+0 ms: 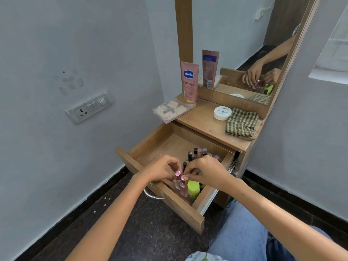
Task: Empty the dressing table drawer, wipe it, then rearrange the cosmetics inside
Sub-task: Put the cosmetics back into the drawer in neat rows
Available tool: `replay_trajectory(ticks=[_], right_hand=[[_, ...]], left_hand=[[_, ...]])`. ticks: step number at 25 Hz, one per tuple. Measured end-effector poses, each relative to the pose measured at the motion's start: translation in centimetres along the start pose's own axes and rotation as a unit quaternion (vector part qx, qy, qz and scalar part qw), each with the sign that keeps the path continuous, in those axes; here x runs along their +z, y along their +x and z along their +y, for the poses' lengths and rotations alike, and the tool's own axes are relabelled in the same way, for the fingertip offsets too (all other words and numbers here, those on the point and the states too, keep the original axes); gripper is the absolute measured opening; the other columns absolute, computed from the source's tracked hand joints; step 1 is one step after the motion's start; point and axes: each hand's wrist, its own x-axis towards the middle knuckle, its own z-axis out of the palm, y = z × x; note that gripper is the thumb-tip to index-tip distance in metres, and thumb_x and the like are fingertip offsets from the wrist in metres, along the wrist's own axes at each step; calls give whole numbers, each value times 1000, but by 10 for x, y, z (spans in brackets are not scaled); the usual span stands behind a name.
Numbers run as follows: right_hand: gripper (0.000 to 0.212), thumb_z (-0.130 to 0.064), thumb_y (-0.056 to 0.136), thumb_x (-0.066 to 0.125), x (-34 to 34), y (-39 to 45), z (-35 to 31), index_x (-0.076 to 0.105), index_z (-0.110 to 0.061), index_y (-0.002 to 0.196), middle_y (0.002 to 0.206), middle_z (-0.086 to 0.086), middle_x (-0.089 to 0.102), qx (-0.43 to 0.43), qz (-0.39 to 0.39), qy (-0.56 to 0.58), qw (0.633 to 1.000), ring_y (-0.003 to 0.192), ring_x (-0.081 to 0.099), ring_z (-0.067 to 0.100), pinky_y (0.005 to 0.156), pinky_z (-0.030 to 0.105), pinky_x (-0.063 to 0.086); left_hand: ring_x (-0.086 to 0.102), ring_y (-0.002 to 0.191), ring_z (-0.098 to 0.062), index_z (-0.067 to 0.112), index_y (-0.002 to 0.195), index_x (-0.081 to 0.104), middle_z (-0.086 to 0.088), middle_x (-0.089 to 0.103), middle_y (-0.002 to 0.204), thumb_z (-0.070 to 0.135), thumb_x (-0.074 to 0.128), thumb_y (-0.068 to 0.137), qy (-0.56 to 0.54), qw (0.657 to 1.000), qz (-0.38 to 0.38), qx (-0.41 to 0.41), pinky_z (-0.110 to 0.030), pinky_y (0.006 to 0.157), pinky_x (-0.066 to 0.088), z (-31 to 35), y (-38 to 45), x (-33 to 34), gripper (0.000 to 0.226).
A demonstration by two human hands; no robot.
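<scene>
Over the open wooden drawer [180,206] of the dressing table [207,125], both forearms reach forward, the left hand [160,169] pinching the pink cap of one small bottle [177,178] while the right hand [206,171] pinches the neighbouring bottle [183,187], a green-capped container [193,188] just beneath its fingertips.

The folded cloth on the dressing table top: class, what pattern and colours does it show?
The cloth is checked in olive green and beige, seen best in the head view.
</scene>
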Motion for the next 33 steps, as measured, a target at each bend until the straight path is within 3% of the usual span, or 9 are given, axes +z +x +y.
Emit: replay_trajectory(ticks=[5,10,12,16,19,24,28,31,33], right_hand=[[17,-36,86,67,-7,-6,4,72,-23,95,89,-9,73,16,8,-4,1000,79,67,0,73,25,57],[13,-35,85,67,-23,-5,14,72,-27,93,87,-11,72,66,79,6,995,79,66,0,73,28,57],[11,-32,86,67,-32,-1,18,73,-26,92,85,-10,72,87,118,0,989,78,65,1,73,28,56],[10,-30,87,64,-44,19,26,72,-26,93,84,-8,72,105,163,-39,980,74,64,5,69,30,55],[14,-29,88,61,-50,45,30,69,-26,99,94,-8,71,109,177,-75,975,85,65,11,72,30,53],[15,-26,88,60,-51,71,33,70,-21,99,96,-4,72,105,195,-88,971,88,66,18,71,36,54],[14,-24,88,59,-48,71,38,71,-22,96,96,-6,71,98,186,-84,974,87,66,18,71,35,54],[15,-23,88,59,-47,63,43,72,-22,96,96,-8,72,94,186,-80,975,86,66,15,71,34,55],[15,-24,88,59,-46,58,44,72,-23,97,96,-9,71,88,184,-81,976,86,66,13,71,34,55]], left_hand=[[59,102,5,30,108,58,14,66,104,-4,72,72,-27,1000,-3,-2,-19,77,49,3,-7,-14,51],[58,94,11,34,107,57,17,64,106,4,67,82,-24,994,97,33,-15,80,48,20,-5,-29,40],[57,101,8,34,112,58,18,63,108,14,66,85,-18,988,145,47,-20,89,46,26,4,-28,35],[60,108,-12,28,128,55,5,63,121,23,54,94,59,965,254,38,-30,93,47,33,36,-29,34],[53,122,-22,17,133,53,-4,56,134,23,51,96,117,929,352,25,-37,102,41,29,65,-40,37],[48,127,-23,9,131,52,-10,54,136,29,71,82,359,876,317,-60,-36,110,28,12,94,-60,57],[70,75,-19,11,80,74,-5,74,80,12,94,35,423,845,323,-45,-29,79,54,3,105,-62,50],[64,53,-25,10,71,71,-6,70,67,0,90,34,408,856,316,-27,-26,47,50,0,106,-67,43],[64,50,-27,6,74,71,-9,71,70,-7,87,38,401,860,315,-7,-25,38,46,-5,105,-69,42]])
